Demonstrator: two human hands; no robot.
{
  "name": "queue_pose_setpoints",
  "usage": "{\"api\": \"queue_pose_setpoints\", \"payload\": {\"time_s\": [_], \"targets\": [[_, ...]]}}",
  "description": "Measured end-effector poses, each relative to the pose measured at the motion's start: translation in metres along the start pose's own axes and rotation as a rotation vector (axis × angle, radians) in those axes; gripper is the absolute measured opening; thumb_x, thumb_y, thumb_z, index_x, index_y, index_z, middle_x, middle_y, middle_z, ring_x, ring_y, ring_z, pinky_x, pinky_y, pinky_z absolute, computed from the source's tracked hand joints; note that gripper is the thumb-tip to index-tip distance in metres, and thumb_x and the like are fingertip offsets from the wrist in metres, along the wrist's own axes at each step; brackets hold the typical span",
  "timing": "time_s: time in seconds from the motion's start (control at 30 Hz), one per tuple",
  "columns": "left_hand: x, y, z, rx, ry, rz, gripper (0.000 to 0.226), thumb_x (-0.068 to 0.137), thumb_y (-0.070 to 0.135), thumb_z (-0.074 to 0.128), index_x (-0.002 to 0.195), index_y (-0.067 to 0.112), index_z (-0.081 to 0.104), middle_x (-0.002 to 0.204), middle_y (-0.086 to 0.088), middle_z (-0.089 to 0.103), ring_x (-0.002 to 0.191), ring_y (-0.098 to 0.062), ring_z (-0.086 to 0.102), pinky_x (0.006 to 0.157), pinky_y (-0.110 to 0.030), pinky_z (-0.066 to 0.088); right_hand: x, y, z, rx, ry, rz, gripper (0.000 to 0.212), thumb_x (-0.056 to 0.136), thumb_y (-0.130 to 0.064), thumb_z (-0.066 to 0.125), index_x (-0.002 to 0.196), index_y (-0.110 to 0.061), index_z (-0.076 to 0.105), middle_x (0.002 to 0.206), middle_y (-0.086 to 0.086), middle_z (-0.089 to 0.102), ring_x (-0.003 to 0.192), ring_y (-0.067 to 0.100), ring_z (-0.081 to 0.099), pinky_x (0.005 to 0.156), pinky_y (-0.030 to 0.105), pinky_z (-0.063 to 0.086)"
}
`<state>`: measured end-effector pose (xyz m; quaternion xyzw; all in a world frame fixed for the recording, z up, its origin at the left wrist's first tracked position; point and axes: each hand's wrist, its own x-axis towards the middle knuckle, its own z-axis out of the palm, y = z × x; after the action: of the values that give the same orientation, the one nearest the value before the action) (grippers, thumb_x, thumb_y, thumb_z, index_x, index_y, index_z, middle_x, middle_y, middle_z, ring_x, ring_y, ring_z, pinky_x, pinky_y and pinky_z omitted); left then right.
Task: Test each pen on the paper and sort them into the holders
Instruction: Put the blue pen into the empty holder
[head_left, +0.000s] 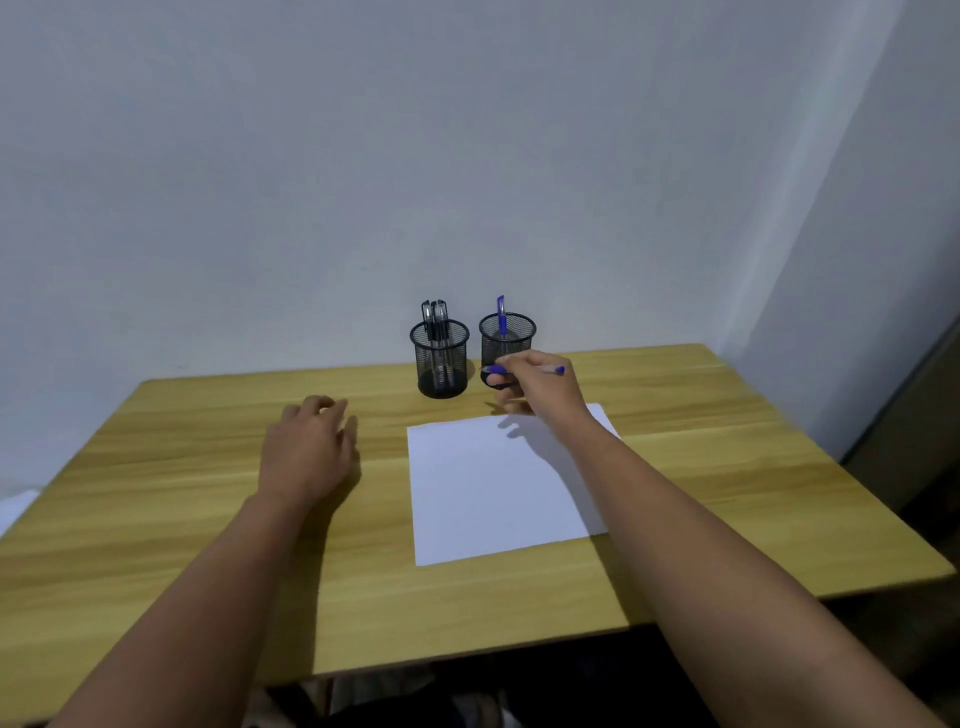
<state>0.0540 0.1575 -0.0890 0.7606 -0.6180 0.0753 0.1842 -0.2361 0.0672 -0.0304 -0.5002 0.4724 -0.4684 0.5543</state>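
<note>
Two black mesh holders stand at the back of the wooden table. The left holder (440, 358) has several black pens (434, 322) in it. The right holder (507, 338) has one blue pen (501, 317) standing in it. My right hand (540, 387) is shut on another blue pen (555, 370), held roughly level just in front of the right holder, above the far edge of the white paper (498, 488). My left hand (311, 447) rests palm down on the table left of the paper, fingers loosely curled, holding nothing.
The table (182, 519) stands against a pale wall, with a corner at the right. Its front edge (467, 660) is near my body. A white object (15, 506) lies beyond the table's left edge.
</note>
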Motion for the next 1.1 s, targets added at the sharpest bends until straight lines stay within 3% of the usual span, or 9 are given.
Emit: {"api": "queue_pose_setpoints", "payload": {"time_s": [0.13, 0.27, 0.33, 0.47, 0.6, 0.8, 1.1], "targets": [[-0.003, -0.017, 0.0, 0.017, -0.129, -0.109, 0.033, 0.093, 0.036, 0.059, 0.122, 0.023, 0.071, 0.128, -0.005, 0.059, 0.117, -0.032, 0.054, 0.086, -0.045, 0.053, -0.005, 0.009, 0.009, -0.024, -0.019, -0.024, 0.014, 0.099, -0.019, 0.076, 0.089, -0.012, 0.072, 0.081, 0.009, 0.075, 0.055, 0.013, 0.059, 0.048, 0.022, 0.052], [-0.008, -0.02, 0.007, -0.049, -0.033, -0.093, 0.02, 0.094, 0.031, 0.064, 0.106, 0.022, 0.077, 0.104, -0.003, 0.063, 0.099, -0.03, 0.06, 0.072, -0.042, 0.053, -0.017, 0.015, 0.015, -0.019, -0.118, 0.022, 0.017, 0.102, -0.02, 0.072, 0.108, -0.007, 0.08, 0.092, 0.007, 0.082, 0.06, 0.011, 0.065, 0.052, 0.021, 0.053], [-0.011, -0.016, 0.005, -0.136, -0.013, -0.081, 0.015, 0.094, 0.033, 0.065, 0.103, 0.025, 0.074, 0.099, 0.001, 0.063, 0.095, -0.028, 0.062, 0.069, -0.038, 0.051, -0.023, 0.02, 0.016, -0.078, -0.148, -0.015, 0.017, 0.099, -0.019, 0.075, 0.107, -0.005, 0.08, 0.094, 0.011, 0.083, 0.06, 0.009, 0.065, 0.053, 0.02, 0.053], [-0.016, 0.002, -0.006, -0.385, -0.027, 0.034, 0.009, 0.094, 0.034, 0.066, 0.102, 0.033, 0.07, 0.098, 0.013, 0.068, 0.086, -0.016, 0.064, 0.072, -0.037, 0.053, -0.031, 0.022, 0.021, -0.138, -0.21, -0.053, 0.005, 0.095, -0.019, 0.082, 0.093, -0.014, 0.082, 0.094, 0.01, 0.084, 0.065, 0.009, 0.068, 0.055, 0.02, 0.052], [-0.017, 0.023, -0.016, -0.489, 0.0, 0.105, 0.01, 0.094, 0.028, 0.064, 0.102, 0.033, 0.068, 0.097, 0.017, 0.068, 0.081, -0.005, 0.062, 0.072, -0.034, 0.052, -0.037, 0.016, 0.021, -0.153, -0.236, -0.065, 0.006, 0.096, -0.018, 0.081, 0.092, -0.014, 0.082, 0.092, 0.007, 0.084, 0.069, 0.012, 0.071, 0.056, 0.021, 0.052], [-0.006, 0.038, -0.023, -0.552, 0.014, 0.198, 0.012, 0.094, 0.022, 0.069, 0.104, 0.027, 0.071, 0.098, 0.013, 0.07, 0.082, -0.013, 0.067, 0.078, -0.041, 0.056, -0.043, 0.009, 0.014, -0.122, -0.239, -0.084, 0.007, 0.095, -0.02, 0.081, 0.092, -0.014, 0.083, 0.091, 0.008, 0.084, 0.069, 0.012, 0.072, 0.056, 0.021, 0.053], [0.0, 0.068, -0.034, -0.616, -0.008, 0.264, 0.011, 0.094, 0.018, 0.07, 0.102, 0.024, 0.074, 0.095, 0.01, 0.071, 0.08, -0.006, 0.065, 0.076, -0.033, 0.054, -0.045, 0.006, 0.004, -0.103, -0.226, -0.065, 0.012, 0.097, -0.02, 0.08, 0.099, -0.009, 0.083, 0.092, 0.007, 0.084, 0.069, 0.01, 0.072, 0.056, 0.019, 0.053]]}}
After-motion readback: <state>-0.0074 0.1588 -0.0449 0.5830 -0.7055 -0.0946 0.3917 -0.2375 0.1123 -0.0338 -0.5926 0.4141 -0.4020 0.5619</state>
